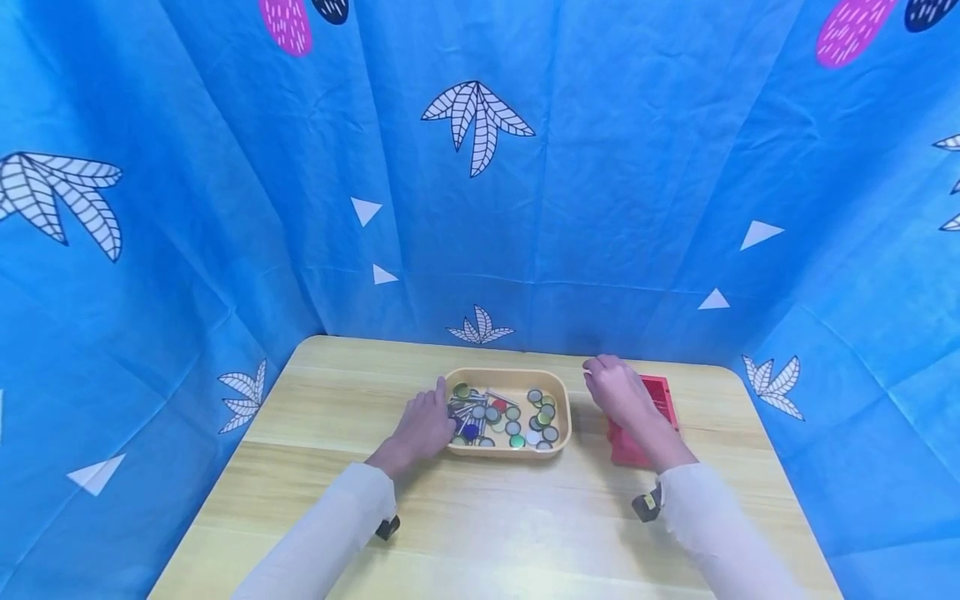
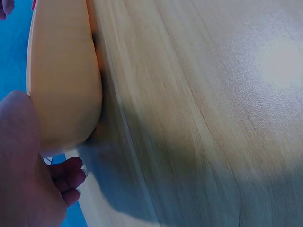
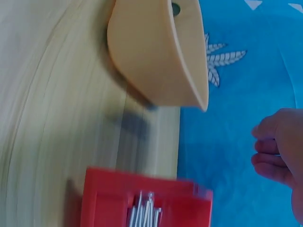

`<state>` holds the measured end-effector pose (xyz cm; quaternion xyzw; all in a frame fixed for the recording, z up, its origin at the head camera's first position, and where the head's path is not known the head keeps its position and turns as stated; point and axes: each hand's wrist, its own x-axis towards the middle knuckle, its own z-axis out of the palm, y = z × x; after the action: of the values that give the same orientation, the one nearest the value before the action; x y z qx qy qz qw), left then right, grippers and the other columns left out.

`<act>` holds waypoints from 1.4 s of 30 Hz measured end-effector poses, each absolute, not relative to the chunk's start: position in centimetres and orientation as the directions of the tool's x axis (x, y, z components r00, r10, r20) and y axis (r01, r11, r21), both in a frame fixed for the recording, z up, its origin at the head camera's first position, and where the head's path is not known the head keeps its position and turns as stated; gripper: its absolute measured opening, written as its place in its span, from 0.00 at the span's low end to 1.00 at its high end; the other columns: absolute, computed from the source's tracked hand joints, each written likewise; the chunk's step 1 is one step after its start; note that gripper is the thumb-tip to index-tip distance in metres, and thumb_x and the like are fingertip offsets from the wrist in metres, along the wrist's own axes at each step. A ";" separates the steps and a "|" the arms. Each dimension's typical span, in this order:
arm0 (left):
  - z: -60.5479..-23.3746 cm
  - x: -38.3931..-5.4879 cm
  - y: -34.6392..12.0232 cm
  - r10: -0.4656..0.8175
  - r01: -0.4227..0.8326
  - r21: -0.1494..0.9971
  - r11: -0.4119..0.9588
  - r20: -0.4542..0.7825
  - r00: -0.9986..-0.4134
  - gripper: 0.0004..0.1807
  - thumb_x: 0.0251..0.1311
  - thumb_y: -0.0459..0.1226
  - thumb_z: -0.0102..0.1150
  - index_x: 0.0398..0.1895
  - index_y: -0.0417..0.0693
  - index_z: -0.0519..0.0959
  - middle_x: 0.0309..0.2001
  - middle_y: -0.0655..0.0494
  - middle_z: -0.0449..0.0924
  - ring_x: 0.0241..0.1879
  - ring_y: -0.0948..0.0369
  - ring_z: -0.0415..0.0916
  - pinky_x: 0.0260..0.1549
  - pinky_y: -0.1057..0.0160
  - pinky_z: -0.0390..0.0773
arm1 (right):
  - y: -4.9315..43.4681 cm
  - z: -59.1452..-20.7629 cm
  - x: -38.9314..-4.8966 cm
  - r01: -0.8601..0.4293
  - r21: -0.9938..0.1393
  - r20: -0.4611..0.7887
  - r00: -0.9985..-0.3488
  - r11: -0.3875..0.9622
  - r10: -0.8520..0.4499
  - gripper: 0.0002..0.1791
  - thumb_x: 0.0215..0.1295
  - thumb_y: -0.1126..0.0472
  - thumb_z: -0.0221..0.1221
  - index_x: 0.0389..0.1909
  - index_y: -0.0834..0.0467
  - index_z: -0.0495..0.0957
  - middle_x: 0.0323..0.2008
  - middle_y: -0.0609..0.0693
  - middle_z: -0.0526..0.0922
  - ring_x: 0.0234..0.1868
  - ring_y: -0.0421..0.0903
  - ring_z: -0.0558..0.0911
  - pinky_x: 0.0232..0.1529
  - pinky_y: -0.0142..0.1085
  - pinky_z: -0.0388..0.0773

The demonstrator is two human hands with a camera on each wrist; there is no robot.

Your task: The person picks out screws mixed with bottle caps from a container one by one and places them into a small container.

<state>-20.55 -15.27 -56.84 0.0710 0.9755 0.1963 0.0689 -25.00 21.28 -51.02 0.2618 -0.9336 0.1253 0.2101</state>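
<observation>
A pale orange tray [image 1: 564, 417] stands on the table, holding small round discs [image 1: 550, 434] in grey, green, blue and other colours. Thin silvery pins [image 1: 467, 413] lie among them at its left side. My left hand [image 1: 427, 421] holds the tray's left end, thumb at the rim and several fingers curled beyond the end wall. Right of the tray is a red box [image 1: 660, 396], with more silvery pins [image 3: 144, 213] in a middle compartment. My right hand [image 1: 617, 390] hovers over the box's far left corner, fingers bent towards the thumb; I cannot tell whether they pinch something.
The wood-grain table [image 1: 510, 525] has rounded far corners. Blue patterned cloth [image 1: 480, 233] hangs behind it and on both sides. The tray and red box stand apart, with a strip of tabletop between them.
</observation>
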 end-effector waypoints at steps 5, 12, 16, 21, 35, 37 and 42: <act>-56.8 -20.6 -15.2 0.168 0.105 0.406 0.908 -0.125 -0.978 0.49 0.69 0.44 0.51 0.84 0.35 0.39 0.74 0.32 0.65 0.74 0.40 0.63 0.78 0.40 0.58 | 19.4 -51.1 -25.1 -0.569 -0.154 0.461 -0.765 0.808 -0.450 0.08 0.64 0.68 0.66 0.43 0.66 0.86 0.39 0.60 0.89 0.43 0.58 0.88 0.47 0.49 0.88; -56.5 -20.6 -15.2 0.177 0.109 0.399 0.910 -0.136 -0.975 0.48 0.70 0.43 0.51 0.83 0.35 0.39 0.73 0.33 0.66 0.72 0.41 0.64 0.78 0.42 0.59 | 16.9 -51.5 -25.0 -0.583 -0.205 0.422 -0.777 0.786 -0.467 0.08 0.64 0.67 0.66 0.43 0.64 0.86 0.40 0.59 0.90 0.45 0.57 0.88 0.48 0.48 0.88; -56.4 -20.6 -15.3 0.178 0.112 0.383 0.917 -0.141 -0.974 0.48 0.70 0.44 0.50 0.83 0.34 0.39 0.73 0.32 0.66 0.72 0.41 0.64 0.78 0.42 0.59 | 15.7 -51.7 -25.1 -0.585 -0.221 0.386 -0.787 0.780 -0.481 0.07 0.65 0.67 0.66 0.43 0.63 0.87 0.40 0.58 0.90 0.46 0.55 0.88 0.49 0.45 0.88; -56.4 -20.7 -15.3 0.179 0.113 0.368 0.923 -0.150 -0.972 0.47 0.71 0.44 0.49 0.83 0.34 0.38 0.72 0.32 0.66 0.70 0.42 0.65 0.77 0.42 0.61 | 14.3 -52.5 -25.4 -0.581 -0.225 0.343 -0.799 0.782 -0.494 0.07 0.65 0.66 0.67 0.42 0.62 0.87 0.40 0.57 0.90 0.44 0.53 0.88 0.46 0.43 0.88; -56.9 -21.1 -15.1 0.183 0.110 0.373 0.921 -0.167 -0.969 0.47 0.70 0.43 0.46 0.83 0.34 0.37 0.69 0.29 0.67 0.70 0.39 0.64 0.78 0.39 0.57 | 11.6 -54.4 -26.4 -0.545 -0.307 0.196 -0.838 0.780 -0.509 0.06 0.66 0.67 0.65 0.41 0.62 0.87 0.37 0.56 0.89 0.40 0.52 0.87 0.46 0.43 0.88; -57.1 -21.1 -15.1 0.189 0.118 0.363 0.924 -0.167 -0.968 0.47 0.70 0.43 0.45 0.83 0.34 0.36 0.68 0.29 0.68 0.69 0.38 0.65 0.77 0.39 0.58 | 11.4 -54.7 -26.6 -0.539 -0.313 0.182 -0.842 0.782 -0.508 0.06 0.66 0.66 0.64 0.41 0.62 0.87 0.37 0.56 0.88 0.40 0.52 0.87 0.46 0.42 0.88; -56.9 -21.0 -15.0 0.196 0.136 0.339 0.931 -0.150 -0.969 0.46 0.71 0.44 0.45 0.83 0.34 0.38 0.65 0.30 0.70 0.65 0.40 0.67 0.75 0.39 0.62 | 10.8 -55.5 -27.0 -0.529 -0.311 0.156 -0.848 0.790 -0.506 0.03 0.65 0.66 0.65 0.34 0.60 0.86 0.32 0.53 0.86 0.33 0.47 0.83 0.39 0.40 0.86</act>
<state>-21.04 -15.01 -56.89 0.0849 0.9784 0.1652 0.0912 -26.96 10.80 -55.55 0.2736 -0.9454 0.1740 0.0322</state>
